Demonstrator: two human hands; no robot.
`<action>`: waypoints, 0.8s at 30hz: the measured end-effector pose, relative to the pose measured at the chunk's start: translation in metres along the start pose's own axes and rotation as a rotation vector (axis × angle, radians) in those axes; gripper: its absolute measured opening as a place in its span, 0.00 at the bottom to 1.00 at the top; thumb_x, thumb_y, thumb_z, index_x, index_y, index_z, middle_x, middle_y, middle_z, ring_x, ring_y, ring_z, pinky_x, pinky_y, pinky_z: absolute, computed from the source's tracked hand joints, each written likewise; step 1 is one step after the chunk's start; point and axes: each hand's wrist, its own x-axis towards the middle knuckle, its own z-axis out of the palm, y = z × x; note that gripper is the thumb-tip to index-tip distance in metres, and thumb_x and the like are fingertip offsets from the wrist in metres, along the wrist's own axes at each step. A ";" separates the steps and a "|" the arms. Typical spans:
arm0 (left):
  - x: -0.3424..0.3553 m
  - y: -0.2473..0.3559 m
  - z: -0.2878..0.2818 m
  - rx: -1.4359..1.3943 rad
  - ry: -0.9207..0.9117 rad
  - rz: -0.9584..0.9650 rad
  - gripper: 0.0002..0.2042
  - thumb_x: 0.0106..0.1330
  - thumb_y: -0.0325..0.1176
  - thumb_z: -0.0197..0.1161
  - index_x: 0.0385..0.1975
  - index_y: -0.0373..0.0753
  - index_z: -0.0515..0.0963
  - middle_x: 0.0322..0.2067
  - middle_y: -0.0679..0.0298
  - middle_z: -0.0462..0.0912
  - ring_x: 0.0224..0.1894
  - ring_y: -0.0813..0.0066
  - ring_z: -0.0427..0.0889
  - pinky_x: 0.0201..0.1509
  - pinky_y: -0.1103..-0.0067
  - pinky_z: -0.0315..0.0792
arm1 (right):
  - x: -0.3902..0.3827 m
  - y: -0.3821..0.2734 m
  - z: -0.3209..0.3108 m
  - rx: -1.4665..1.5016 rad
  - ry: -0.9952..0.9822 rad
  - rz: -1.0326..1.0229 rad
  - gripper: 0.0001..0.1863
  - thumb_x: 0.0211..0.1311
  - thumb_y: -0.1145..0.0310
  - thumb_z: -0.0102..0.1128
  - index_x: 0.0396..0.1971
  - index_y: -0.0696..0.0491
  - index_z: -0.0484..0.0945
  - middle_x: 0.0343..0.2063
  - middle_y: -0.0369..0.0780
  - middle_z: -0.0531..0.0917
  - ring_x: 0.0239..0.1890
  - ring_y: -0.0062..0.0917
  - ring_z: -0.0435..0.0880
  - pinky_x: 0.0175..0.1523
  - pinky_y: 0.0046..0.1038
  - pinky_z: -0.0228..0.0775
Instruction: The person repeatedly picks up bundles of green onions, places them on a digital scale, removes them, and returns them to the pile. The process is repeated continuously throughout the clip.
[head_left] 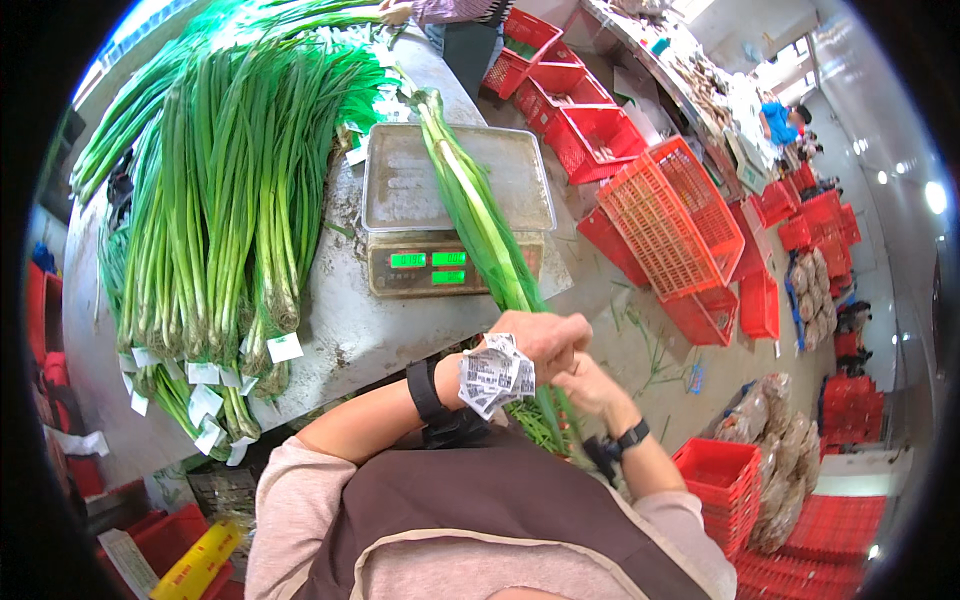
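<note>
A bundle of green onions (465, 185) in a thin green sleeve slants across the weighing scale (390, 185), its root end away from me. Its leafy end comes down to my two hands, which are close together. My left hand (545, 338) is closed around the sleeve's near end, knuckles up. Just below it, my right hand (590, 385) is closed at the same end, its fingertips partly hidden. A wad of white printed labels (497, 376) is stuck at my left wrist. The scale's display (430, 262) is lit green.
Many tagged green onion bundles (215, 200) are piled on the metal table (340, 340) at left. Red crates (590, 135) and an orange crate (670, 215) stand at right, with stacked red crates (720, 480) near my right elbow. Another person's hand (396, 12) is at the table's far end.
</note>
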 end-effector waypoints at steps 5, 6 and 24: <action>-0.001 0.013 0.005 0.013 -0.278 0.120 0.05 0.55 0.25 0.55 0.30 0.42 0.70 0.21 0.60 0.75 0.27 0.59 0.79 0.27 0.68 0.72 | 0.082 -0.038 0.014 -0.383 0.095 -0.478 0.18 0.65 0.69 0.55 0.54 0.57 0.71 0.46 0.40 0.79 0.45 0.19 0.77 0.50 0.28 0.70; -0.001 0.013 0.004 0.024 -0.274 0.125 0.05 0.55 0.25 0.55 0.31 0.42 0.70 0.21 0.60 0.75 0.26 0.59 0.78 0.27 0.68 0.72 | 0.092 -0.051 0.016 -0.242 0.093 -0.349 0.18 0.65 0.69 0.54 0.54 0.57 0.71 0.46 0.40 0.79 0.45 0.20 0.77 0.49 0.28 0.70; -0.024 0.013 -0.039 -0.127 -0.359 -0.009 0.08 0.54 0.23 0.54 0.33 0.42 0.71 0.19 0.61 0.74 0.24 0.59 0.79 0.26 0.70 0.73 | 0.062 -0.147 -0.027 -0.692 0.073 -0.230 0.17 0.60 0.58 0.60 0.36 0.59 0.82 0.24 0.39 0.83 0.28 0.17 0.81 0.33 0.22 0.73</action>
